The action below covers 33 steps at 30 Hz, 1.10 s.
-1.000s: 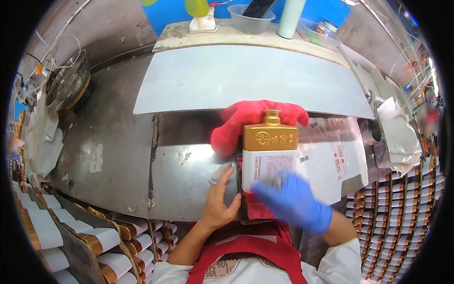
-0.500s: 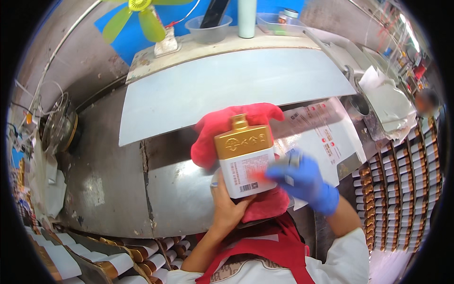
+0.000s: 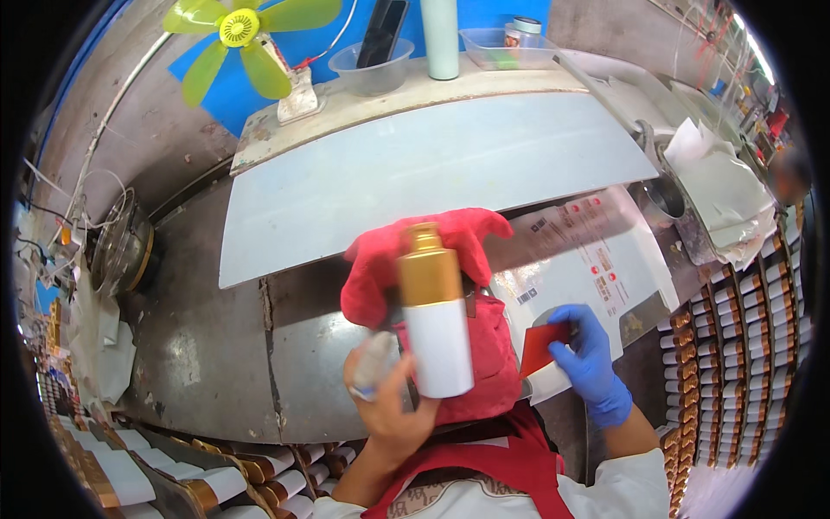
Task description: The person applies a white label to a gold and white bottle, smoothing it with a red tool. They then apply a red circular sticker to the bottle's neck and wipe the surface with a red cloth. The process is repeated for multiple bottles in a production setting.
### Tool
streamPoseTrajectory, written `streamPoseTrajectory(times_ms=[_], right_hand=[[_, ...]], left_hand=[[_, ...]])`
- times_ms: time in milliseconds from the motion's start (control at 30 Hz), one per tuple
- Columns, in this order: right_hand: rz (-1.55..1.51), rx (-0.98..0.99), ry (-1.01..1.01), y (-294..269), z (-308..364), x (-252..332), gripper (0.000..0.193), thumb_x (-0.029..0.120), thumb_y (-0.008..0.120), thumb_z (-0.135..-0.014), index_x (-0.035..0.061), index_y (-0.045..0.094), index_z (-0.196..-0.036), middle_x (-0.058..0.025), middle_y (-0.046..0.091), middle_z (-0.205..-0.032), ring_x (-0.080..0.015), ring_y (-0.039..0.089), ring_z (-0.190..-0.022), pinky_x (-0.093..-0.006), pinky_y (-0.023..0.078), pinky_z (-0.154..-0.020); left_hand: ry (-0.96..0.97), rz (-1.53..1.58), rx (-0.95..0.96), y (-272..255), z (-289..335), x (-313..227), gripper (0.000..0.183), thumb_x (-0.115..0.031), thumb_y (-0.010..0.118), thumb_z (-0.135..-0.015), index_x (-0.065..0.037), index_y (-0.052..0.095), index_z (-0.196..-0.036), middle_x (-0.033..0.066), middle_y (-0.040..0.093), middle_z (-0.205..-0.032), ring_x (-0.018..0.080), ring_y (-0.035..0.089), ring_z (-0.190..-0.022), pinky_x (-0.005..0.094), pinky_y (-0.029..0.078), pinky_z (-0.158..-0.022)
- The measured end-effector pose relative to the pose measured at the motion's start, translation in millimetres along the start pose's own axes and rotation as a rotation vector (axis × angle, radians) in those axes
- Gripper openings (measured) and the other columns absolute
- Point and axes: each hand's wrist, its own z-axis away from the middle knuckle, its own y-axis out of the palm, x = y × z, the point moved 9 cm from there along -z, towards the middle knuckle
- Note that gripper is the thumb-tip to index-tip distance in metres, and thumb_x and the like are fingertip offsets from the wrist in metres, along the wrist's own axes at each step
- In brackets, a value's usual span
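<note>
My left hand [image 3: 393, 411] grips the lower end of a bottle [image 3: 437, 320] with a gold neck and shoulder and a white body, somewhat blurred. A greyish, wad-like piece [image 3: 373, 363] shows at the fingers of this hand; its kind is unclear. Behind and below the bottle is a red cloth-covered rest [image 3: 493, 359]. To its right, my right hand [image 3: 588, 363] in a blue glove is closed on a flat red scraper [image 3: 540, 348], held apart from the bottle. A printed transfer sheet [image 3: 584, 259] lies beyond the scraper.
A pale board [image 3: 432, 160] spans the bench [image 3: 190, 337]. Behind stand a green fan [image 3: 240, 30], a plastic bowl [image 3: 372, 73] and a pale green flask [image 3: 441, 39]. White papers [image 3: 722, 182] lie at right. Racks of gold-and-white bottles [image 3: 735, 346] flank me.
The bottle has turned from its broad printed face to a narrow plain white side. My right hand has drawn away from it to the right and down, carrying the red scraper.
</note>
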Motion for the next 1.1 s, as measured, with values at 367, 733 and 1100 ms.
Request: streamPoseTrajectory(times_ms=[367,733,1100], right_hand=[[0.242,0.104,0.161,15.9,-11.1,-42.2,0.049,0.011,0.067,-0.084,0.0046,0.052,-0.131,-0.0001,0.056,-0.064,-0.0044,0.047,-0.058,-0.0230,0.044,-0.057],[0.227,0.280,0.079,52.1,-0.1,-30.7,0.061,0.023,0.071,-0.081,0.0148,0.047,-0.137,-0.0080,0.054,-0.065,-0.0084,0.047,-0.059,-0.0256,0.047,-0.062],[0.075,0.084,0.201,-44.5,-21.3,-70.1,0.037,0.007,0.052,-0.089,0.0079,0.058,-0.126,-0.0034,0.063,-0.078,-0.0095,0.055,-0.069,-0.0245,0.048,-0.069]], left_hand=[[0.168,-0.045,0.165,55.4,3.0,-6.9,0.062,-0.001,0.069,-0.063,-0.006,0.057,-0.124,0.0333,0.038,-0.133,0.0465,0.039,-0.120,0.0519,0.033,-0.100],[0.139,-0.008,0.136,41.3,33.8,13.7,0.063,0.009,0.058,-0.068,0.007,0.046,-0.130,0.0451,0.032,-0.132,0.0571,0.040,-0.121,0.0510,0.041,-0.096],[0.161,0.057,0.139,36.5,24.4,25.5,0.064,0.011,0.059,-0.066,0.003,0.049,-0.129,0.0408,0.033,-0.135,0.0530,0.042,-0.122,0.0482,0.041,-0.096]])
